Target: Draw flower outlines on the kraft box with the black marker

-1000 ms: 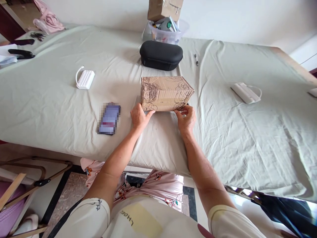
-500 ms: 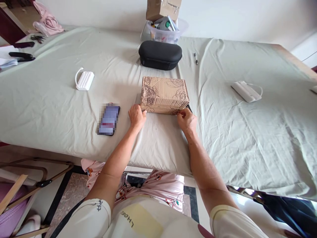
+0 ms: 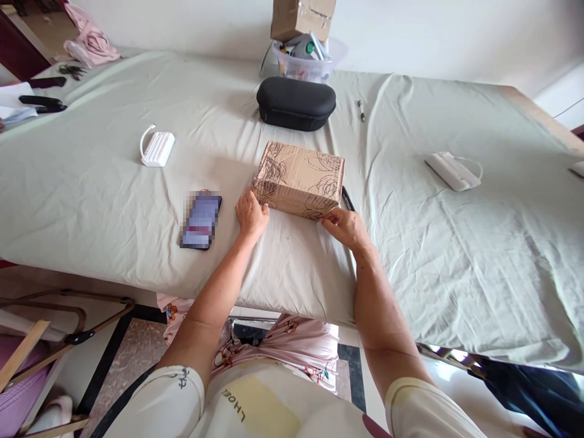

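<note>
A cardboard box (image 3: 301,173) with dark scribbled loops on its faces rests on the cloth-covered table, turned slightly at an angle to me. My left hand (image 3: 252,213) grips its near left corner, fingers closed. At the near right lower corner, my right hand (image 3: 344,226) pinches the box between thumb and fingers. Beside the box on the right, a black marker-like object (image 3: 347,199) lies partly hidden behind my right hand. A smartphone (image 3: 201,220) with a blurred screen lies left of my left hand.
Behind the box sits a black hard case (image 3: 296,103), with a clear plastic tub (image 3: 303,68) of items farther back. White power-bank-like blocks with loops lie left (image 3: 158,149) and right (image 3: 454,171). A pen (image 3: 361,111) lies toward the back. The greenish tablecloth (image 3: 456,261) is wrinkled.
The box has rotated a little, its right end coming nearer to me and to the left. My right hand moved with that corner; more of the black object now shows. My left hand barely moved.
</note>
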The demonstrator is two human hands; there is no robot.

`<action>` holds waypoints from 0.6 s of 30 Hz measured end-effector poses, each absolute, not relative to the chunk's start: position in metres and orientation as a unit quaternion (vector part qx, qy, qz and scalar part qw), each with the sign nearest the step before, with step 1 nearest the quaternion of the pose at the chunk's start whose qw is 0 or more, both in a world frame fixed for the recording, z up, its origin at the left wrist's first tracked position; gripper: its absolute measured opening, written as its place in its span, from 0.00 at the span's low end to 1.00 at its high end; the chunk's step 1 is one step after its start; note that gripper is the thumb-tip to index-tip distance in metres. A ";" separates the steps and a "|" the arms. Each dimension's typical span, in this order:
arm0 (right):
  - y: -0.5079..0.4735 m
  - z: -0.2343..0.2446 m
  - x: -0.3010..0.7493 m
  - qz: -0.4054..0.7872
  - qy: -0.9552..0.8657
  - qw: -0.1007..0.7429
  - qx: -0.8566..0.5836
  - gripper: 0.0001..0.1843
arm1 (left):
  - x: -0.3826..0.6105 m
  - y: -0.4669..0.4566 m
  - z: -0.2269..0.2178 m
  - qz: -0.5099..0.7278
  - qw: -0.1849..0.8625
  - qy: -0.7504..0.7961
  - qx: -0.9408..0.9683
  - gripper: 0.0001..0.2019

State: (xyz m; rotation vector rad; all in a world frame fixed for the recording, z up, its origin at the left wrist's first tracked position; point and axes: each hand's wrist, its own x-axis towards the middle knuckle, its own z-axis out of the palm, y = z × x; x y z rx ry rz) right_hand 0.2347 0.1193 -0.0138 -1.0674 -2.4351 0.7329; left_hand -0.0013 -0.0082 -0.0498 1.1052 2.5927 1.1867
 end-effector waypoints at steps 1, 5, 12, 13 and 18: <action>0.117 -0.012 0.235 0.286 -0.872 0.184 -0.351 0.09 | -0.002 -0.007 -0.052 0.410 0.037 0.838 0.358 0.35; 0.102 -0.009 0.227 0.399 -0.876 0.132 -0.238 0.15 | -0.010 -0.004 -0.061 0.494 0.028 0.788 0.365 0.45; 0.070 -0.022 0.202 0.435 -0.888 0.104 -0.109 0.24 | -0.015 -0.006 -0.061 0.587 0.069 0.695 0.410 0.28; 0.066 -0.024 0.201 0.429 -0.891 0.117 -0.097 0.23 | -0.013 -0.008 -0.058 0.595 0.065 0.683 0.418 0.31; 0.056 -0.030 0.199 0.365 -0.892 0.257 -0.074 0.20 | -0.003 -0.015 -0.044 0.594 0.019 0.627 0.504 0.41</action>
